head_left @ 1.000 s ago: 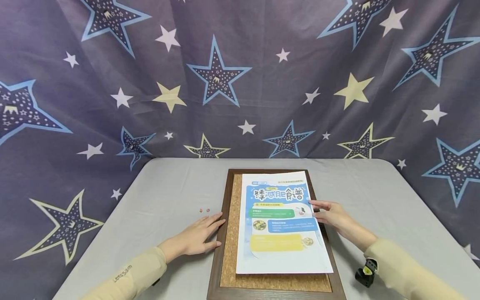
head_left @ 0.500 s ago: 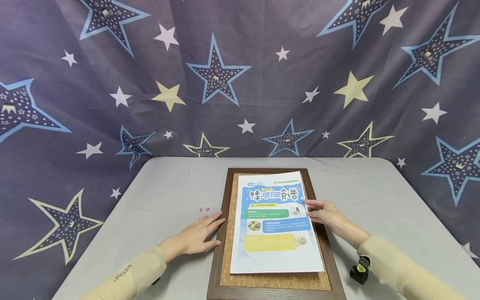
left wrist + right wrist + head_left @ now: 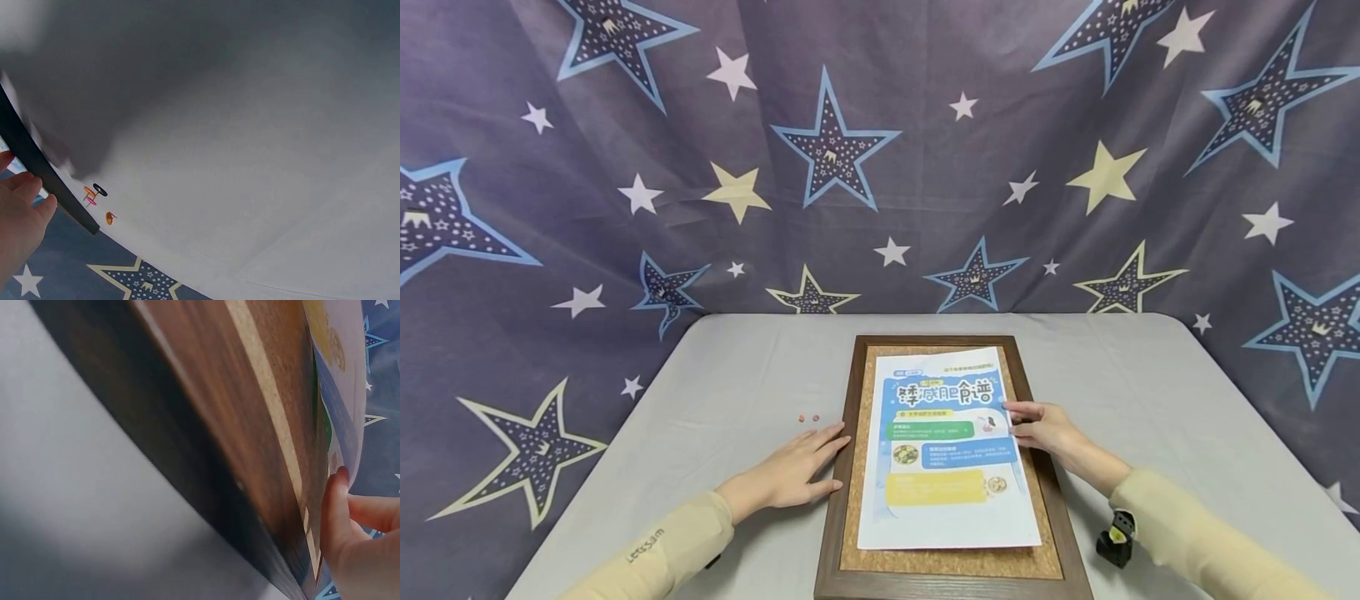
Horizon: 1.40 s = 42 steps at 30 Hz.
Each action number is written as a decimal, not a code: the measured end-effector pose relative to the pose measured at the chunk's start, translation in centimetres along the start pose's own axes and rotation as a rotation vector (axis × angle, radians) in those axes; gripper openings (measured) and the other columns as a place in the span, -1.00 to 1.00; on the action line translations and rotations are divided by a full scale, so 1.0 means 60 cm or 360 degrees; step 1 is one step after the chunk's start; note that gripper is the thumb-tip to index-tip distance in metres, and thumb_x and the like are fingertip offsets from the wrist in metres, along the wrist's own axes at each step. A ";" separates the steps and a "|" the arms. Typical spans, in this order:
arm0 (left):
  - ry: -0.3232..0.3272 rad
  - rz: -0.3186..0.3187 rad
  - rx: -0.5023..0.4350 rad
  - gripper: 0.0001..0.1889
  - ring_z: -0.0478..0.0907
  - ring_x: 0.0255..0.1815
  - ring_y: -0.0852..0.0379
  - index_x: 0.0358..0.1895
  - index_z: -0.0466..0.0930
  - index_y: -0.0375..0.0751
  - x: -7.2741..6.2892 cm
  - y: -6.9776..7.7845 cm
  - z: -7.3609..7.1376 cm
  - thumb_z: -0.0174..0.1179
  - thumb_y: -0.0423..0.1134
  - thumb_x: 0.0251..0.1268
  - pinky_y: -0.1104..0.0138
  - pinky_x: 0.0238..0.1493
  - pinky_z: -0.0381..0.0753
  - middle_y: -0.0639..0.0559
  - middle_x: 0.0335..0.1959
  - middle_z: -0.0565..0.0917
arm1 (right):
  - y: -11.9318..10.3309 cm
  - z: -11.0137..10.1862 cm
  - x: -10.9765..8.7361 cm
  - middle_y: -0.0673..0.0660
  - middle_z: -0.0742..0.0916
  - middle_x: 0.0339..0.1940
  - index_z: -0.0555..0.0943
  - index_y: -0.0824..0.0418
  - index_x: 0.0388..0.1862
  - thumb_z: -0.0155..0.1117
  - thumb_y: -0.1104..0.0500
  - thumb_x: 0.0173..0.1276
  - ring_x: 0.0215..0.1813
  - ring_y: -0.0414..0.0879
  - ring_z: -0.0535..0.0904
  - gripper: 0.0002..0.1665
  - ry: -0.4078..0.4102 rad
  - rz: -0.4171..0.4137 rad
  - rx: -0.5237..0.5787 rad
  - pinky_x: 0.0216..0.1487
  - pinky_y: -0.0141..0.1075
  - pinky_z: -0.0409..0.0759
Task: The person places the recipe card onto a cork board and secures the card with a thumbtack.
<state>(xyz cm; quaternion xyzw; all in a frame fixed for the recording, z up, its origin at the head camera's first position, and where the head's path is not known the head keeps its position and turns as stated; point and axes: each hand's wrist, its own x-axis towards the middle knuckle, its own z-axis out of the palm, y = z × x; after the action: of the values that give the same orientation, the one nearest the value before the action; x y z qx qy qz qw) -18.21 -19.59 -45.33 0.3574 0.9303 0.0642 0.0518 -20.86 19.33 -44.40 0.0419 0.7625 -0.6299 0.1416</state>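
A printed poster sheet (image 3: 951, 450), blue with green and yellow bands, lies over a cork board (image 3: 955, 563) in a dark brown wooden frame (image 3: 951, 588). My right hand (image 3: 1051, 429) pinches the sheet's right edge between thumb and fingers; in the right wrist view that edge of the paper (image 3: 350, 406) bows up off the cork. The sheet sits slightly tilted inside the frame. With fingers spread and fairly straight, my left hand (image 3: 793, 473) rests at the frame's left side, fingertips touching it.
Several small thumbtacks (image 3: 91, 194) lie left of the frame on the grey tablecloth (image 3: 752, 375). A star-patterned curtain (image 3: 880, 167) hangs behind the table. A small black device (image 3: 1115, 542) hangs from my right wrist.
My right hand has shifted the sheet leftward, then slightly toward me, bringing its right edge in from the frame's right side. The left hand and the frame have stayed put.
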 end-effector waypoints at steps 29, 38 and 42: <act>-0.0016 -0.0005 0.0026 -0.33 0.01 0.35 0.02 0.32 0.11 -0.21 -0.001 -0.001 0.000 -0.14 0.15 0.26 0.12 0.30 0.00 -0.11 0.37 0.04 | 0.015 0.006 0.000 0.46 0.49 -0.01 0.34 0.53 0.11 0.09 0.51 0.15 -0.31 -0.05 0.59 -0.51 0.0034 -0.0159 -0.0244 -0.31 -0.28 0.59; 0.0014 0.0012 0.0012 -0.33 0.03 0.34 -0.01 0.30 0.13 -0.23 0.000 -0.001 0.001 -0.11 0.14 0.25 0.11 0.29 0.02 -0.13 0.36 0.07 | 0.016 0.007 -0.004 0.46 0.50 -0.04 0.34 0.54 0.11 0.09 0.52 0.13 -0.32 -0.06 0.59 -0.50 0.0042 -0.0190 -0.0260 -0.34 -0.30 0.59; 0.0030 0.0023 0.0016 -0.34 0.04 0.34 -0.02 0.30 0.15 -0.24 0.000 -0.002 0.002 -0.11 0.13 0.25 0.10 0.28 0.04 -0.14 0.35 0.08 | 0.014 0.008 -0.005 0.46 0.50 -0.04 0.36 0.54 0.10 0.09 0.53 0.13 -0.32 -0.03 0.60 -0.51 0.0044 -0.0198 -0.0286 -0.34 -0.29 0.59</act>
<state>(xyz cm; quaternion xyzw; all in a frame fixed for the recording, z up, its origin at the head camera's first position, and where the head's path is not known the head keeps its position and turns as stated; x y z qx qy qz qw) -18.27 -19.67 -45.49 0.3637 0.9285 0.0631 0.0407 -20.27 19.08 -45.19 -0.0099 0.8189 -0.5660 0.0949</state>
